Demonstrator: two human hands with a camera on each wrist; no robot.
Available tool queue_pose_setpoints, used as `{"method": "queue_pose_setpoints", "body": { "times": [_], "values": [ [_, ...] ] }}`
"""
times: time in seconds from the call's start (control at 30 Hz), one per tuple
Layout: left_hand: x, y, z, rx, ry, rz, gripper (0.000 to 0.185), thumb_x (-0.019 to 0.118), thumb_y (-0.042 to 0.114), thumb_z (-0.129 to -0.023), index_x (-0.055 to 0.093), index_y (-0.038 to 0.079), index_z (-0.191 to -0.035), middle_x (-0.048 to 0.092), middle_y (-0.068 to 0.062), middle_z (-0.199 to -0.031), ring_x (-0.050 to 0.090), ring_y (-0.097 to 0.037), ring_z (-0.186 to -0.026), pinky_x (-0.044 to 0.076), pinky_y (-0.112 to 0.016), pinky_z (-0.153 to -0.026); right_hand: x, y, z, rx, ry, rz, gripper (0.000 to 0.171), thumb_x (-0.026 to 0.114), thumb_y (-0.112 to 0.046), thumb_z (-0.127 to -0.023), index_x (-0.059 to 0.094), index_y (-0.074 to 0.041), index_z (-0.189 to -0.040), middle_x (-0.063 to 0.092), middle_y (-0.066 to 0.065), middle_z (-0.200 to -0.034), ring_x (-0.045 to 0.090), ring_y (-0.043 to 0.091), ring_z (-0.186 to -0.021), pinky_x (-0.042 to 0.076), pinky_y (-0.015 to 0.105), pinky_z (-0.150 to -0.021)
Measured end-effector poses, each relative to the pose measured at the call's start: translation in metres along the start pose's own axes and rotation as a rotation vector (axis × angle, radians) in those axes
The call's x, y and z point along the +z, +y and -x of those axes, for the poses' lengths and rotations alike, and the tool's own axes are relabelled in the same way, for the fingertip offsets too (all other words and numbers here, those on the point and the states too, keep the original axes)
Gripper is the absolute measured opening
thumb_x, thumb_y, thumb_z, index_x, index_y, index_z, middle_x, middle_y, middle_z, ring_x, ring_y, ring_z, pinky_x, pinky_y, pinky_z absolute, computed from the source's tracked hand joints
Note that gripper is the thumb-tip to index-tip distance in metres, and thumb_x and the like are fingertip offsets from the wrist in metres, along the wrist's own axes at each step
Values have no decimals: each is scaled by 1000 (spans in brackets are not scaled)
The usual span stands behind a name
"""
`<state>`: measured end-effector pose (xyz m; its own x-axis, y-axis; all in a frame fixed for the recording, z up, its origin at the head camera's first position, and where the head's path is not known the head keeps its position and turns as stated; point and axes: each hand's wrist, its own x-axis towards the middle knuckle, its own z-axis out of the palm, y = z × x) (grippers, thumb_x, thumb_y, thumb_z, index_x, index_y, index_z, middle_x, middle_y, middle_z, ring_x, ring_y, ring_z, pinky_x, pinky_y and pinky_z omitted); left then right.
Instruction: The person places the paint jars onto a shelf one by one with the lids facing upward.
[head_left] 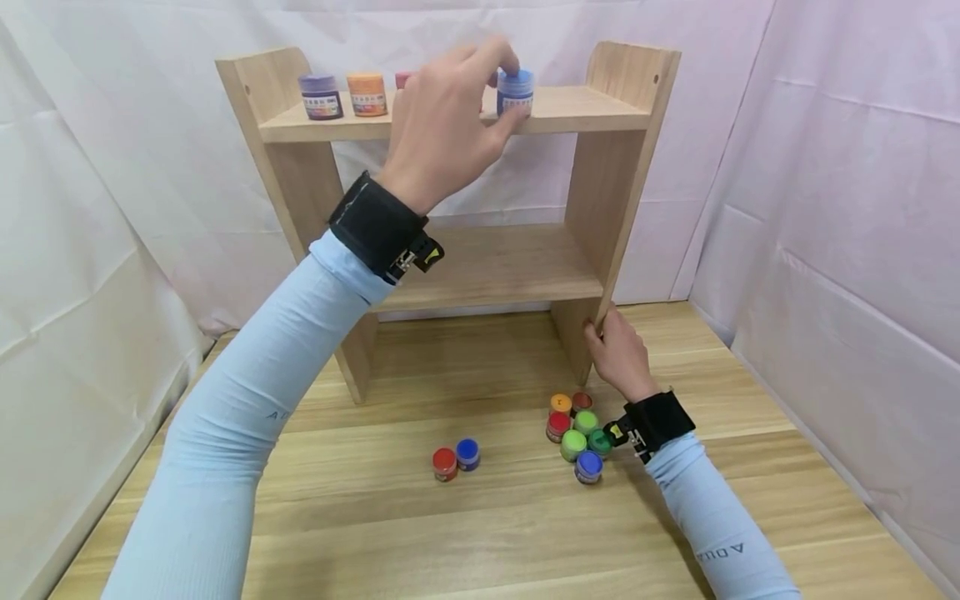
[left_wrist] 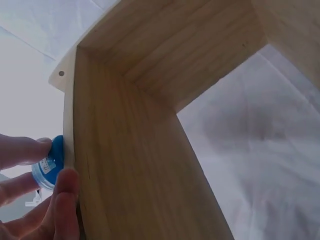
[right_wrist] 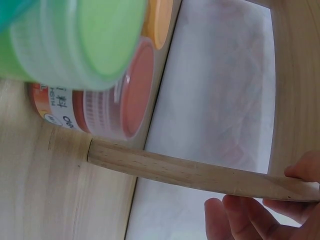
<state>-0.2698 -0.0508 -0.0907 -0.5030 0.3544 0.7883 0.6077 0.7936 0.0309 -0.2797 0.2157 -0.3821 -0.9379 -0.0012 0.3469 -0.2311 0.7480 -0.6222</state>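
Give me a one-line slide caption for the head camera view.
Left hand grips a blue jar on the shelf's top board.

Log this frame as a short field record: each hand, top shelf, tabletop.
Left hand: left hand holds the blue jar in a fingertip grip on the top shelf.
Right hand: right hand grips the front edge of the shelf's right side panel.
Top shelf: purple jar, orange jar, a pink one mostly hidden behind the hand.
Tabletop: red jar and blue-lidded jar touching; cluster of seven jars by the right wrist.
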Motion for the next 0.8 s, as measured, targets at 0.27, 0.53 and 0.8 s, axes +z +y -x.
{"method": "queue_pose_setpoints", "body": {
  "times": [0.27,0.53,0.8],
  "values": [
    [-1,3,-4,-25,2,-82,40,59,39,-103,67,18,-136,70,-3,-133,66,-24,-99,28,-26,-63,-2,-2,-1,8,0,10,54,42,-28,-108,36,-1,-154,56,29,-142,67,47,-117,58,61,-84],
    [2,4,-4,1,-3,-108,39,54,32,-105,67,12,-136,70,-8,-130,69,-27,-99,31,-25,-65,-2,-3,-1,15,-7,16,55,41,-28,-108,34,-2,-156,54,29,-145,66,47,-119,57,62,-86],
    [2,5,-4,12,-29,-134,42,52,32,-104,67,13,-138,69,-9,-126,69,-27,-96,31,-27,-63,-2,-3,0,7,-2,9,55,41,-28,-107,35,-2,-156,54,29,-145,67,47,-118,58,61,-83]
  ]
}}
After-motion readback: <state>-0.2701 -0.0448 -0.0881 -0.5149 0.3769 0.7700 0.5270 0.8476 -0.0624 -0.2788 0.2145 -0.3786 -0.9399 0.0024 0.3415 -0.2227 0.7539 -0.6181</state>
